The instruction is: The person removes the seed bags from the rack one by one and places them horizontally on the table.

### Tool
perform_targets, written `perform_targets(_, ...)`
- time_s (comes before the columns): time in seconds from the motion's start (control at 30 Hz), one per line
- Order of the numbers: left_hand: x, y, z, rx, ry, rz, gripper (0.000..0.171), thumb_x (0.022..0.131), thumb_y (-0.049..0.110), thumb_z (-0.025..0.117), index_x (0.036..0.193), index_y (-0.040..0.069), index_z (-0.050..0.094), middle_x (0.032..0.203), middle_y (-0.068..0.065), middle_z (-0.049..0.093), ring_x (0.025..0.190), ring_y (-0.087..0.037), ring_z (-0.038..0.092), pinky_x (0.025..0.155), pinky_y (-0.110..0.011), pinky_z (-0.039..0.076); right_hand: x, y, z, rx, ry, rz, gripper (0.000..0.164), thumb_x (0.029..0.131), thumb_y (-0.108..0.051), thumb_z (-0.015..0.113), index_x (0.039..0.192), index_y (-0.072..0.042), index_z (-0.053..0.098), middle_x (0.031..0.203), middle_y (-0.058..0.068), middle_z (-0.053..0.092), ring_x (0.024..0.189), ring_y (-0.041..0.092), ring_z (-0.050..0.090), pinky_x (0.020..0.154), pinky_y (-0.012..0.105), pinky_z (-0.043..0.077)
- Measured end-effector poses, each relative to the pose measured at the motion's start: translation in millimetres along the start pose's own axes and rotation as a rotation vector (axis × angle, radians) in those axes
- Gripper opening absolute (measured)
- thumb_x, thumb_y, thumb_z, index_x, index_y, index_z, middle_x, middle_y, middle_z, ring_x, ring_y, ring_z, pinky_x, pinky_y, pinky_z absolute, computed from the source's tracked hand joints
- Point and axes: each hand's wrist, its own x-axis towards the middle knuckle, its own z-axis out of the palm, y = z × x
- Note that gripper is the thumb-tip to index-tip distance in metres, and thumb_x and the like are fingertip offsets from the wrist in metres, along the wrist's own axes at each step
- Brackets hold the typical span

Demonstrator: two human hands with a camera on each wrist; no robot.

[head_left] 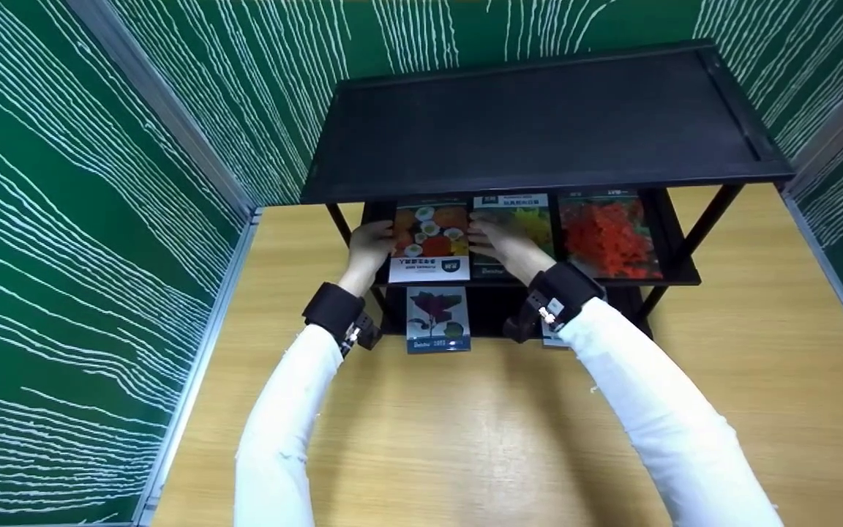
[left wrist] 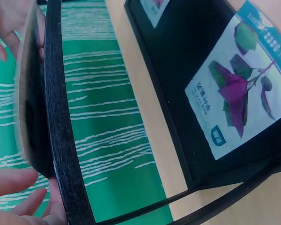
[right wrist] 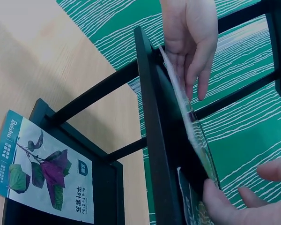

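In the head view, a seed packet (head_left: 430,245) with orange and white pictures lies on the middle shelf, between my two hands. My left hand (head_left: 372,245) is at its left edge, the fingertips right at the side. My right hand (head_left: 506,245) reaches in from the other side, fingers extended over a yellow-flowered packet (head_left: 535,223) and toward the orange packet's right edge. In the right wrist view the packet (right wrist: 189,122) slants between the hands, with the right thumb (right wrist: 218,199) at its near edge and the other fingers spread apart. The left hand's fingers hang loosely beside its far end.
A red-flowered packet (head_left: 608,238) lies at the right of the middle shelf. Below, a purple-leaf packet (head_left: 437,318) juts over the lower shelf's front edge. The black top board (head_left: 538,124) overhangs both hands, and a black post (head_left: 707,223) stands at the right.
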Motion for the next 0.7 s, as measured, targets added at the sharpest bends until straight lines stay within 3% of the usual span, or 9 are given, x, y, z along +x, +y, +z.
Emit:
perform_targets(0.2,-2.1,2.8,-3.9,-0.099,-0.061,-0.065,0.045,0.074,-0.007,0.06,0.117,0.005,0.056,0.095,-0.01,0.061,0.081,-0.019,0.058,0.063,-0.029,0.051,-10.4,-6.7,-3.6,0.053,0.008,0.016,0.047,0.092,-0.002,0.04,0.137,0.001,0.025,0.134,0.021,0.035,0.121,0.029,0.038,0.094,0.03,0.04)
perform_targets(0.3,-16.3,20.5,-4.2,-0.147,-0.064,-0.076,0.046,0.072,-0.009,0.061,0.116,0.005,0.057,0.091,-0.01,0.062,0.078,-0.018,0.06,0.061,-0.027,0.052,-11.5,-7.6,-7.6,0.066,0.004,0.02,0.048,0.091,0.001,0.041,0.136,0.001,0.026,0.134,0.023,0.034,0.12,0.032,0.039,0.093,0.031,0.042)
perform_targets(0.43,-58.5,84.6,-2.0,-0.16,-0.068,-0.212,0.045,0.076,-0.009,0.059,0.12,0.001,0.053,0.095,-0.012,0.061,0.082,-0.019,0.06,0.072,-0.029,0.051,-12.7,-7.9,-12.3,0.045,0.016,0.036,0.046,0.089,0.003,0.045,0.134,0.002,0.032,0.131,0.024,0.038,0.115,0.032,0.045,0.089,0.031,0.045)
perform_targets(0.53,-86.3,129.0,-1.2,-0.187,-0.078,-0.319,0.043,0.08,-0.011,0.054,0.123,-0.005,0.048,0.099,-0.016,0.058,0.078,-0.016,0.058,0.073,-0.026,0.05,-13.9,-8.0,-13.9,0.024,0.025,0.042,0.044,0.088,0.002,0.048,0.131,0.003,0.037,0.126,0.024,0.043,0.105,0.029,0.053,0.087,0.032,0.046)
perform_targets(0.6,-97.0,145.6,-3.1,-0.227,-0.108,-0.351,0.043,0.081,-0.011,0.053,0.123,-0.007,0.046,0.107,-0.017,0.057,0.075,-0.012,0.057,0.068,-0.023,0.049,-15.7,-8.5,-14.1,0.007,0.019,0.047,0.045,0.087,0.002,0.05,0.13,0.002,0.038,0.122,0.022,0.047,0.097,0.026,0.056,0.087,0.032,0.047)
perform_targets(0.7,-103.9,157.4,-7.1,-0.264,-0.152,-0.392,0.044,0.082,-0.011,0.052,0.125,-0.008,0.044,0.122,-0.019,0.05,0.075,-0.011,0.056,0.068,-0.023,0.048,-18.4,-9.6,-13.9,-0.002,-0.001,0.055,0.046,0.087,0.001,0.051,0.13,0.002,0.038,0.116,0.019,0.05,0.092,0.022,0.056,0.087,0.032,0.046)
